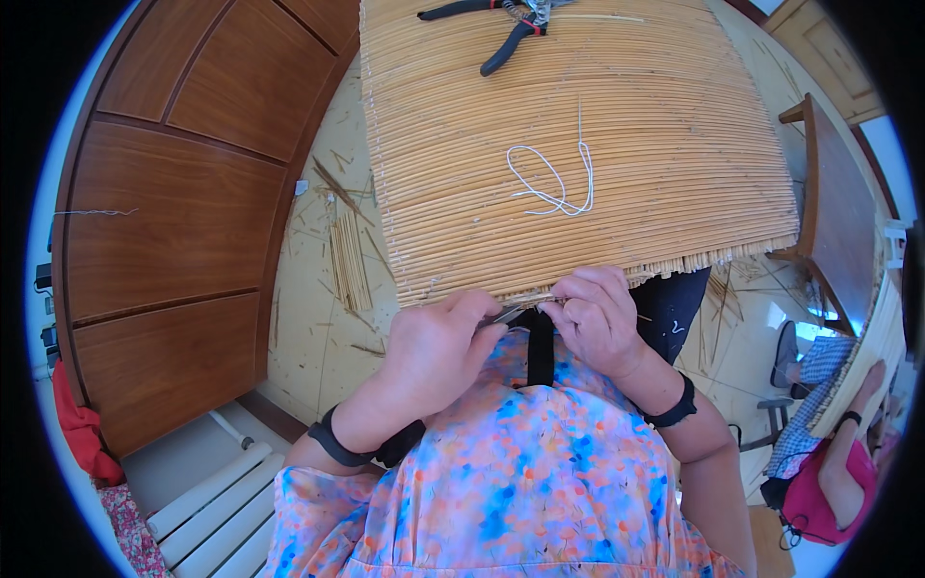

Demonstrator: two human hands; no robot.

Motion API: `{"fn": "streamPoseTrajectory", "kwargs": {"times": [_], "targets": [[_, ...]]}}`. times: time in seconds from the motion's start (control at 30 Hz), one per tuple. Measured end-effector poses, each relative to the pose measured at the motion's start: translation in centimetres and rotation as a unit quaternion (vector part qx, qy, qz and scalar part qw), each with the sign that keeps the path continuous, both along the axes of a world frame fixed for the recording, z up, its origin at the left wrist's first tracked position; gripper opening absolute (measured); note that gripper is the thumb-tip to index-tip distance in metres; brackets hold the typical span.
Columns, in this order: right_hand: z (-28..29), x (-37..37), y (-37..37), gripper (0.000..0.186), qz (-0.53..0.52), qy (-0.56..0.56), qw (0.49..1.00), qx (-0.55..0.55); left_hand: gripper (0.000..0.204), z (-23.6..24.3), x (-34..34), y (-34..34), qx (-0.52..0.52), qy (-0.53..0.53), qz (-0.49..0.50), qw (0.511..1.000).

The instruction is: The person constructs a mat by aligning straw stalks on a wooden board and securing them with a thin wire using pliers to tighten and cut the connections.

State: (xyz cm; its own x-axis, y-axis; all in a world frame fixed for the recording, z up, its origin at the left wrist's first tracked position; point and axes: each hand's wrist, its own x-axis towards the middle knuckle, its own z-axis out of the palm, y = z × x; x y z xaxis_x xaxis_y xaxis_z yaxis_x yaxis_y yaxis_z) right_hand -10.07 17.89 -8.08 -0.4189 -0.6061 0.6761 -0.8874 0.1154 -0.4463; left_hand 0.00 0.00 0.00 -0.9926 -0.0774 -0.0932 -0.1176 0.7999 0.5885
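Note:
A mat of thin straw-coloured reeds (453, 125), stitched in close rows, spreads in front of me with its near edge at my body. My left hand (438, 347) is closed at that edge, thumb and forefinger pressed around a thin dark piece whose kind I cannot make out. Beside it, my right hand (599, 323) pinches the reed ends along the same edge with bent fingers. White thread (549, 204) lies looped on the mat, running up to a thin needle (580, 120). Pliers with black handles (511, 43) rest at the mat's far side.
Brown wooden cabinet panels (178, 212) rise at the left. Loose reeds (349, 262) and scraps litter the tiled floor. A wooden table (833, 202) stands at the right, near another person in a pink top (829, 486) with a pale mat. A white radiator (217, 506) is at lower left.

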Motion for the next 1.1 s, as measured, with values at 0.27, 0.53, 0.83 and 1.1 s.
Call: {"fn": "streamPoseTrajectory", "kwargs": {"times": [0.27,0.53,0.83,1.1], "targets": [[-0.2,-0.3,0.5,0.026,-0.004,0.008,1.000,-0.018,0.012,-0.2,-0.5,1.1,-0.050,0.000,-0.004,0.999],[0.2,-0.3,0.2,0.027,0.004,-0.001,1.000,-0.021,0.013,0.5,-0.1,0.2,-0.062,-0.007,-0.034,0.997],[0.0,-0.3,0.3,0.029,0.006,0.004,1.000,-0.023,0.015,0.8,0.5,-0.4,-0.074,0.022,-0.029,0.997],[0.0,-0.2,0.2,0.030,0.004,0.007,1.000,-0.019,0.015,0.5,0.3,-0.6,-0.024,0.003,-0.011,1.000]]}}
